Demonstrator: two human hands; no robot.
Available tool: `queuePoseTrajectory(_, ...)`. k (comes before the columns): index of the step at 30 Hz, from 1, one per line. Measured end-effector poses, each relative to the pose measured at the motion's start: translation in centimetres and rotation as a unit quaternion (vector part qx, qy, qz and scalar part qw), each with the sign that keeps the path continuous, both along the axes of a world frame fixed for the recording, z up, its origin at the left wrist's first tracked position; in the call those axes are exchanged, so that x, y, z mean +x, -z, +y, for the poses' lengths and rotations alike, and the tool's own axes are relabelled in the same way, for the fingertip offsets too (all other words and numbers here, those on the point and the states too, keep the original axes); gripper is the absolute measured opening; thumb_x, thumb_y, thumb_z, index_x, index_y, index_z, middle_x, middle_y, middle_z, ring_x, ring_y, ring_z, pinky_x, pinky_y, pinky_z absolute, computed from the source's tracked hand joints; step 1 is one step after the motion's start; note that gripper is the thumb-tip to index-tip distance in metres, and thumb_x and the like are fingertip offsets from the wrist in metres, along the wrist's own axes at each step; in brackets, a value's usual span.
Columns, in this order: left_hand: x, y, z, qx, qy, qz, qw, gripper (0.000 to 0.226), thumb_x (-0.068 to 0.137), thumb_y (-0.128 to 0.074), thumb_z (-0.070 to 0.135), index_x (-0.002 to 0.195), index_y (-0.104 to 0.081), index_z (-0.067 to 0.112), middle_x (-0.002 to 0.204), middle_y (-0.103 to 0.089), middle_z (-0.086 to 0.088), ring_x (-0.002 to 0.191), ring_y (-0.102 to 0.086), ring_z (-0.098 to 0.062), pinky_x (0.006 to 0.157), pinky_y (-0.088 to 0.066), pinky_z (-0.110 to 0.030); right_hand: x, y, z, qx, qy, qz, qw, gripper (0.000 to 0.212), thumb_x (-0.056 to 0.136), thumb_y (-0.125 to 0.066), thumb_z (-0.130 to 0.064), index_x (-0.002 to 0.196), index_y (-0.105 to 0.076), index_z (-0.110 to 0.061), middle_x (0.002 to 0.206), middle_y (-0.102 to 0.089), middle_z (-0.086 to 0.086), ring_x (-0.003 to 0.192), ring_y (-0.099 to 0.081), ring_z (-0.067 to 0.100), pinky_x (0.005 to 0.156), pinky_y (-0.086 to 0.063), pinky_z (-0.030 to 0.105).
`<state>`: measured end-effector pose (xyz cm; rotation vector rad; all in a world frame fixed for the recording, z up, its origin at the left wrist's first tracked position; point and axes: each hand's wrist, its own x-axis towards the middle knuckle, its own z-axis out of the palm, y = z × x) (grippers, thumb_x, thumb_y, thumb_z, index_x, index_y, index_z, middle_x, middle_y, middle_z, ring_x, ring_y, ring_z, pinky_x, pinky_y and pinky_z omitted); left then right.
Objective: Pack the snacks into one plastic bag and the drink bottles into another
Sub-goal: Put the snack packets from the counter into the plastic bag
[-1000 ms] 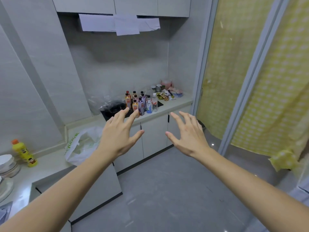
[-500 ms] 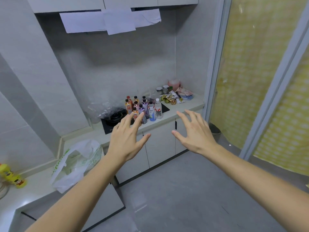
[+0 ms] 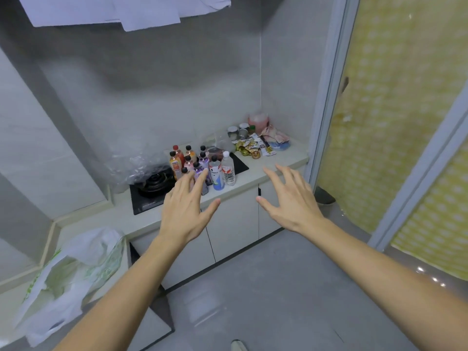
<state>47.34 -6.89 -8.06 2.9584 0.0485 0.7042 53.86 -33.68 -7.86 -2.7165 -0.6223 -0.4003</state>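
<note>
Both bare hands stretch out, holding nothing, toward the goods on the pale worktop (image 3: 253,179).

The left hand (image 3: 186,211) and right hand (image 3: 291,201) hang side by side but apart, fingers spread and loose, well short of touching anything; I'd judge this an approach, with nothing packed yet. The cluster of small capped drink bottles (image 3: 202,165) stands upright on the black glass hob (image 3: 152,196), grouped close as if ready for one bag. The heap of shiny snack packets (image 3: 255,146) lies further right near the corner. A crumpled clear plastic bag (image 3: 136,164) sits beside the bottles; a white-and-green plastic bag (image 3: 73,272) slumps on the nearer worktop.
</note>
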Motion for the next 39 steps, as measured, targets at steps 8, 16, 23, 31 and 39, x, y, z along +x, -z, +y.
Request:
queuePoseTrajectory(8, 16.3, 2.6, 0.6, -0.036, 0.015, 0.008, 0.999, 0.077, 0.095, -0.035, 0.072, 0.161, -0.022, 0.033, 0.154, -0.04, -0.005, 0.143, -0.037, -0.024, 0.106, -0.045, -0.05, 13.8, 2.1, 1.6, -0.002, 0.021, 0.019, 1.0, 0.077, 0.096, -0.043, -0.068, 0.16, -0.025, -0.03, 0.164, -0.028, 0.006, 0.15, -0.025, 0.028, 0.121, -0.029, 0.051)
queuePoseTrajectory(16, 29.3, 4.0, 0.7, -0.055, 0.033, 0.034, 0.997, 0.077, 0.095, -0.035, 0.071, 0.16, -0.022, 0.032, 0.155, -0.039, -0.004, 0.143, -0.038, -0.025, 0.103, -0.047, -0.051, 25.9, 3.8, 1.6, -0.01, 0.038, 0.032, 0.999, 0.076, 0.095, -0.047, -0.066, 0.159, -0.026, -0.03, 0.162, -0.031, 0.008, 0.148, -0.03, 0.03, 0.119, -0.03, 0.05)
queuePoseTrajectory(23, 38.7, 5.9, -0.7, -0.051, 0.004, 0.049, 0.997, 0.077, 0.096, -0.032, 0.072, 0.161, -0.021, 0.032, 0.154, -0.04, -0.004, 0.141, -0.038, -0.024, 0.103, -0.048, -0.048, 36.6, 6.0, 0.6, -0.003, 0.016, 0.034, 0.999, 0.074, 0.096, -0.05, -0.061, 0.159, -0.027, -0.03, 0.16, -0.034, 0.007, 0.145, -0.032, 0.031, 0.115, -0.033, 0.049)
queuePoseTrajectory(31, 47.8, 8.2, -2.5, -0.056, -0.077, 0.067, 0.993, 0.076, 0.096, -0.034, 0.071, 0.16, -0.018, 0.034, 0.15, -0.04, -0.004, 0.135, -0.041, -0.025, 0.098, -0.05, -0.048, 50.2, 8.4, -1.4, -0.007, -0.056, 0.065, 0.996, 0.073, 0.096, -0.047, -0.062, 0.159, -0.025, -0.031, 0.159, -0.033, 0.006, 0.145, -0.032, 0.03, 0.115, -0.036, 0.049)
queuePoseTrajectory(39, 52.8, 10.5, -1.5, -0.089, -0.166, 0.092, 0.978, 0.078, 0.095, -0.032, 0.071, 0.161, -0.018, 0.031, 0.147, -0.042, -0.002, 0.134, -0.042, -0.023, 0.101, -0.049, -0.044, 60.2, 10.1, 1.1, -0.042, -0.137, 0.083, 0.986, 0.072, 0.093, -0.054, -0.058, 0.156, -0.031, -0.03, 0.154, -0.038, 0.004, 0.14, -0.037, 0.032, 0.111, -0.039, 0.049)
